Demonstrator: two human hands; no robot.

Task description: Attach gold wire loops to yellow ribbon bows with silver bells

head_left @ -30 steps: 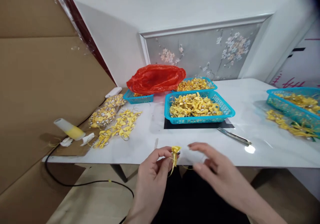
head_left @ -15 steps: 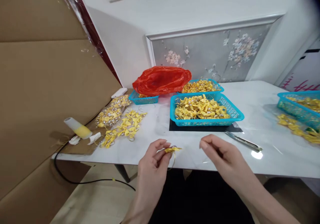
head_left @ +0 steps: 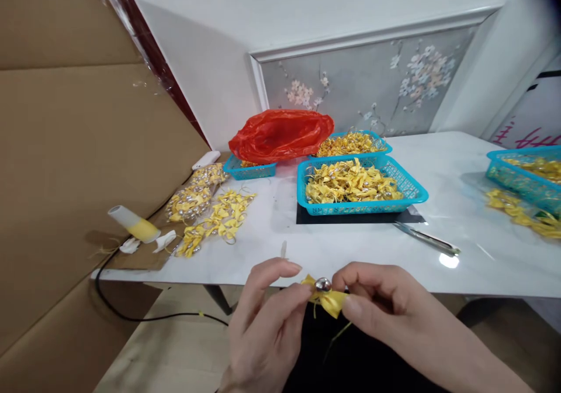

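Between my two hands, just off the table's front edge, is a yellow ribbon bow with a shiny silver bell at its middle. My left hand pinches the bow's left end, its index finger raised apart. At the other end, my right hand has thumb and fingers closed on the ribbon. A thin yellow cord hangs below the bow. Beyond my hands stands a turquoise basket heaped with similar yellow bows. Tweezers lie on the table to its right.
Loose bows and a bagged pile lie at the left. A red plastic bag covers part of a small basket. Another basket stands far right. A cardboard wall borders the left side, with a black cable below.
My right hand has come left and closed on the bow. My left hand has moved down and nearer me, and the bow is turned so its silver bell shows.
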